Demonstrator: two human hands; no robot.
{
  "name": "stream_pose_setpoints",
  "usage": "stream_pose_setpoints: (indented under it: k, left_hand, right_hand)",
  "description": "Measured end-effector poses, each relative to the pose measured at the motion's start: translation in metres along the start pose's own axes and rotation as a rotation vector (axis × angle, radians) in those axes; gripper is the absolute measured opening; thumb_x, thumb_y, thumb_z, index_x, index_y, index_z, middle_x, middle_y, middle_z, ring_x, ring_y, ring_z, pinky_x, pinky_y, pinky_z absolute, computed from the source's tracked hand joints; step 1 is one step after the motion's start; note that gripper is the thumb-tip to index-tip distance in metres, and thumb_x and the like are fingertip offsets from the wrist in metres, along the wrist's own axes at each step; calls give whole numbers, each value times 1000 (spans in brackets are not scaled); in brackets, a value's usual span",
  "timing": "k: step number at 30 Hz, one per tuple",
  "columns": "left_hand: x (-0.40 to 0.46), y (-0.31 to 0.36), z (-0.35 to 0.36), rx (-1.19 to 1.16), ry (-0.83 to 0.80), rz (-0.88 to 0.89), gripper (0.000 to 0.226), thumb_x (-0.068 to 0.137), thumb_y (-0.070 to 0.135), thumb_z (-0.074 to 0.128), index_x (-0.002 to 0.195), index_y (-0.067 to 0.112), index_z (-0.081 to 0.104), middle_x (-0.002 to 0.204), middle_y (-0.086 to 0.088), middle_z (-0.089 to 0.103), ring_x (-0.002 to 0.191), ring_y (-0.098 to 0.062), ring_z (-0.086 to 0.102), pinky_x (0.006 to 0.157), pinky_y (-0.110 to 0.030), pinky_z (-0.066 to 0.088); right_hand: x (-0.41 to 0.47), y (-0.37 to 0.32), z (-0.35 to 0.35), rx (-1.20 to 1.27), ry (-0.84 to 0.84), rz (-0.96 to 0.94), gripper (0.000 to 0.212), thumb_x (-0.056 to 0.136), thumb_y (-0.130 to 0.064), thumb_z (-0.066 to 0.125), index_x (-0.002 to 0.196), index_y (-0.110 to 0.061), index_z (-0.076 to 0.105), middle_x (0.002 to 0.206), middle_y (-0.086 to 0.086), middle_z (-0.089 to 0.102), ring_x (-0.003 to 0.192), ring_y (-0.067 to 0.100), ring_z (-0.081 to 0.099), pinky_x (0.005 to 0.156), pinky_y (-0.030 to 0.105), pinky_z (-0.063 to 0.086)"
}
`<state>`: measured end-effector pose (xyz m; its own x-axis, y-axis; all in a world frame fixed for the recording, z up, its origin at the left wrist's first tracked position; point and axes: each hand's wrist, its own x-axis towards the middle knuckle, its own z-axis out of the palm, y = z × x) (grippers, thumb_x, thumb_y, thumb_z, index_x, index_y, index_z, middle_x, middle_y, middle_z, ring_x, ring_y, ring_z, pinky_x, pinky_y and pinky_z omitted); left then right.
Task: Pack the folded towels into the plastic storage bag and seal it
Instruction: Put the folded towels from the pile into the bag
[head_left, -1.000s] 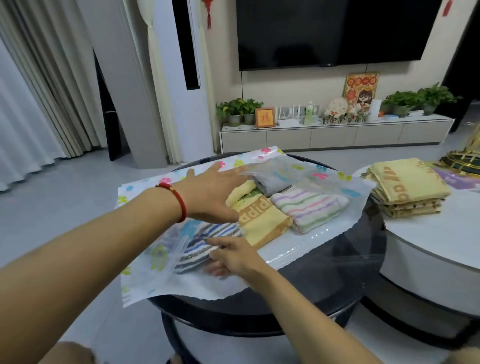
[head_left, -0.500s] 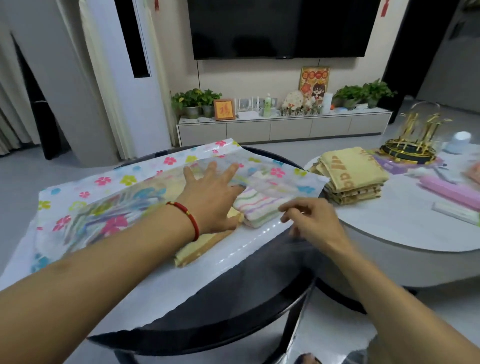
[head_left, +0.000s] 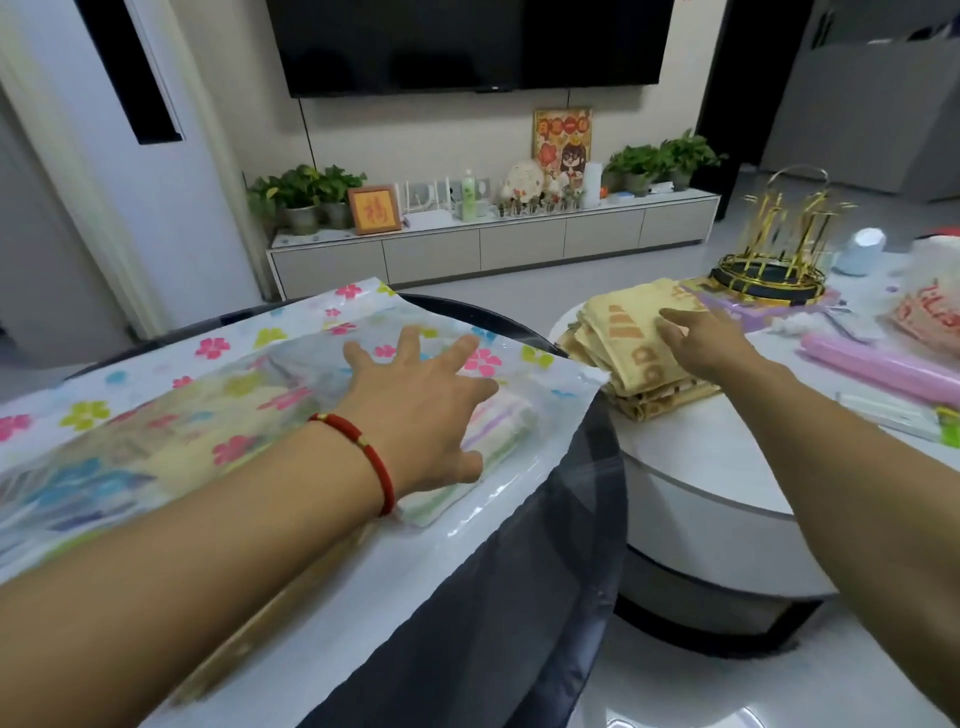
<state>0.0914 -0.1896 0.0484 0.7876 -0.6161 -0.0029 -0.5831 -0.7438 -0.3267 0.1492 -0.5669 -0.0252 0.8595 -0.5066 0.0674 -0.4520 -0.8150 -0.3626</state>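
Observation:
A clear plastic storage bag printed with coloured flowers lies flat on the dark round glass table. Folded towels show through it, among them a pastel striped towel at its right end and a yellow one further left. My left hand, with a red cord on the wrist, rests flat with fingers spread on top of the bag over the towels. My right hand lies palm down on a stack of folded yellow towels on the white round table, fingers apart and not closed on the stack.
On the white table stand a gold rack, a pink roll, a small white object and a bag with red print. A low TV cabinet with plants runs along the far wall.
My right hand left the bag's right edge and moved right onto the yellow towel stack. My left hand stayed pressing on the bag. The view turned to the right.

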Motion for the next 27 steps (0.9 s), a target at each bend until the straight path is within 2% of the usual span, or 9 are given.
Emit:
stream_pose_setpoints:
  k: [3, 6, 9, 12, 14, 18, 20, 23, 27]
  left_hand:
    - [4, -1, -3, -28, 11, -6, 68, 83, 60, 52, 145, 40, 34, 165, 6, 12, 146, -40, 16, 104, -73, 29]
    - [2, -2, -6, -76, 13, -19, 63, 85, 55, 51, 143, 36, 37, 158, 6, 25, 141, -37, 25, 101, -65, 37]
    - [-5, -3, -8, -101, -12, -34, 56, 86, 49, 52, 139, 38, 41, 155, 6, 29, 133, -34, 35, 99, -59, 43]
    - [-20, -11, -16, -103, -27, -104, 50, 85, 40, 54, 134, 40, 48, 151, 6, 37, 130, -32, 40, 99, -59, 42]
    - [-33, -20, -22, -105, -38, -152, 47, 83, 39, 55, 130, 41, 51, 146, 6, 42, 127, -32, 43, 99, -61, 42]
    - [-57, -37, -32, -138, -57, -195, 44, 80, 36, 55, 124, 40, 57, 125, 7, 52, 114, -29, 53, 90, -58, 49]
    - [-62, -42, -39, -173, -41, -203, 42, 80, 30, 56, 122, 35, 58, 125, 5, 53, 115, -29, 54, 93, -65, 44]
    - [-66, -50, -53, -229, -34, -217, 46, 85, 31, 57, 131, 31, 53, 139, 4, 51, 126, -29, 50, 100, -73, 34]
    - [-66, -58, -74, -365, -81, -204, 63, 87, 34, 56, 147, 26, 39, 145, -6, 52, 128, -30, 49, 104, -44, 46]
  right_hand:
    - [16, 6, 6, -81, 59, 60, 47, 104, -42, 50, 150, -32, 53, 148, 22, 54, 137, 43, 46, 112, 50, 41]
    - [24, 3, 0, -92, 183, 21, 59, 91, -28, 72, 147, -25, 56, 141, 26, 58, 133, 46, 48, 107, 49, 43]
    - [28, -5, -16, 63, 45, 61, 70, 85, -6, 75, 150, -21, 52, 145, 20, 56, 122, 40, 57, 93, 46, 54]
    - [21, -10, -38, 253, -127, 127, 63, 87, -7, 73, 145, -26, 57, 142, 19, 53, 87, 30, 59, 79, 44, 57]
    - [8, -10, -54, 525, -194, 168, 57, 88, -3, 69, 139, -28, 63, 139, 19, 54, 96, 34, 61, 79, 47, 62]
    - [-48, -16, -86, 833, -281, 103, 44, 87, 3, 61, 116, -26, 77, 130, 15, 64, 91, 32, 66, 56, 31, 59]
    - [-84, -18, -102, 863, -363, 4, 39, 88, -1, 64, 114, -26, 80, 126, 16, 69, 88, 30, 70, 57, 30, 60]
    - [-137, -20, -125, 863, -645, -137, 33, 90, -14, 70, 121, -24, 77, 128, 15, 73, 94, 29, 75, 66, 33, 64]
    - [-188, -50, -123, 816, -954, -275, 45, 83, -17, 69, 127, -15, 73, 132, 19, 70, 107, 35, 72, 85, 41, 63]
